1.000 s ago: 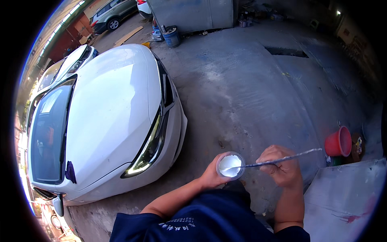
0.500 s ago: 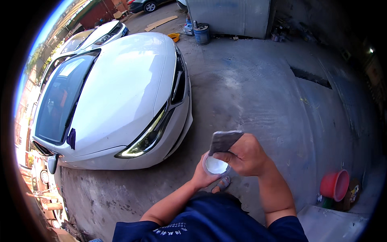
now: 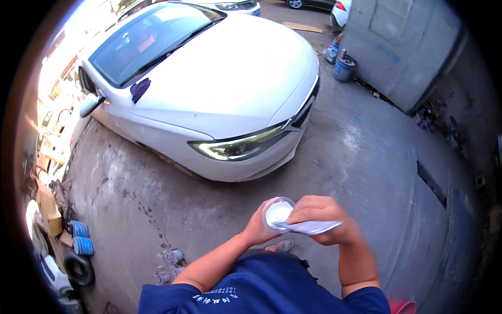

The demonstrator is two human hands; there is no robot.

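My left hand is closed round a small clear cup of white liquid, low in the middle of the view. My right hand grips a flat, pale strip just right of the cup, its narrow end at the cup's mouth; the strip is slightly blurred. Beyond both hands stands a white car with a lit headlight and a dark purple cloth on its hood near the windscreen.
A grey metal booth with blue buckets beside it stands at back right. At left lie paint cans, a tire and clutter. A long dark slot cuts the floor at right; a red bucket is at lower right.
My view has swung rightward, so the car now fills the upper middle. My right hand and its strip have dropped and tilted from above the cup to lie flatter at its right.
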